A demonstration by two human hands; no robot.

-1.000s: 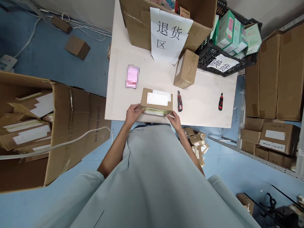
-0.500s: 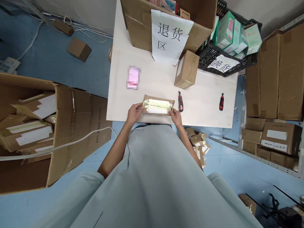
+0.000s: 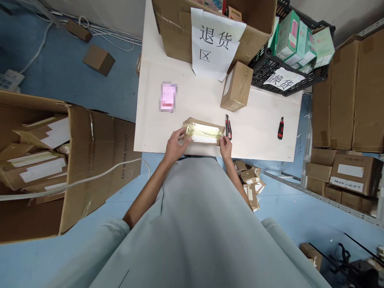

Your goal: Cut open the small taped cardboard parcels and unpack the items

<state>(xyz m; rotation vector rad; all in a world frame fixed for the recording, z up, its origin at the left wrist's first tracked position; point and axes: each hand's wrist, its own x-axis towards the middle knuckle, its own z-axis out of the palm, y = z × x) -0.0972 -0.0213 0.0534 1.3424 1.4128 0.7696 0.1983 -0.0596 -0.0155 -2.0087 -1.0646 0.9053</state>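
A small flat cardboard box with a white label and shiny tape is held near the front edge of the white table. My left hand grips its left end, fingers closed on the corner. At the right end, my right hand pinches the other corner. Just beyond that hand lies a red and black box cutter. A second box cutter rests farther right. Toward the left of the table is a small pink item, blurred out.
Behind stand a taped carton, a large cardboard box with a paper sign, and a black crate of green boxes. An open carton of parcels is at my left. Shelves with boxes are at right.
Both hands have shifted slightly to the right with the small box. Its right end now sits closer to the box cutter, and my left hand reaches further over its left end.
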